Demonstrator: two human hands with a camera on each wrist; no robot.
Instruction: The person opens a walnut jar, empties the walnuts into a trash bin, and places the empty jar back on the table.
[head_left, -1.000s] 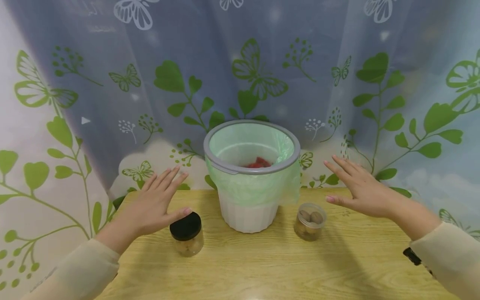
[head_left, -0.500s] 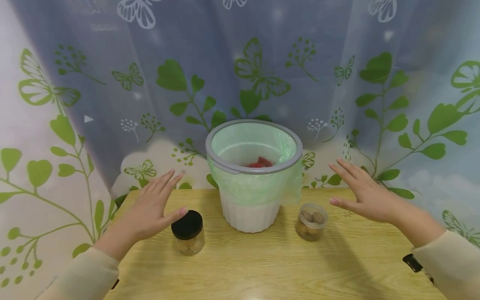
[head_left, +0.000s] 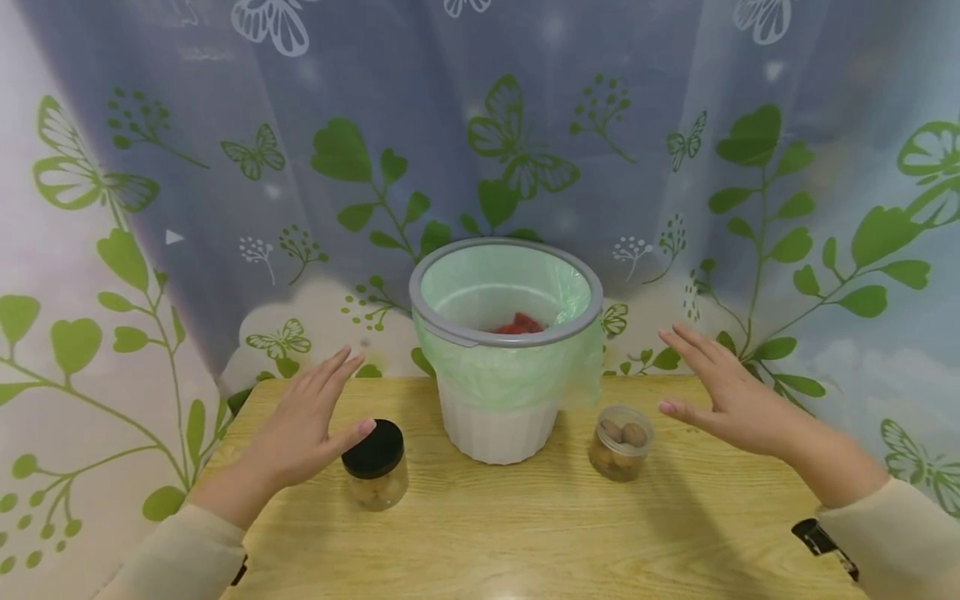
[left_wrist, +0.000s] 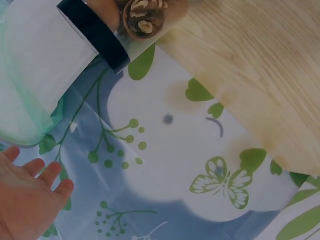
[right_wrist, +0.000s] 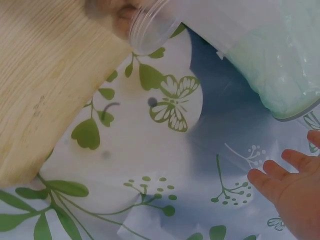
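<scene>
My left hand [head_left: 307, 425] hovers with straight fingers over the left side of the table, its thumb close to a clear jar with a black lid [head_left: 373, 450]; whether they touch I cannot tell. In the left wrist view, walnuts [left_wrist: 145, 17] show inside that jar. To the right, my right hand [head_left: 738, 400] is held in the air, fingers extended and nothing in it. Nearest to it stands a small lidless clear jar [head_left: 618, 458] with several walnuts [head_left: 630, 433] inside. Both jars stand upright.
Between the hands, at the table's back edge, stands a white bin [head_left: 498, 429] with a grey rim and a green liner bag [head_left: 502, 375]. Something red [head_left: 521, 323] lies inside it. A butterfly-print curtain [head_left: 420, 167] hangs behind the wooden table [head_left: 510, 542].
Both hands have sunk slightly, and the left fingers have drawn a little closer together. The view shifted slightly. The jars and the bin stay in place.
</scene>
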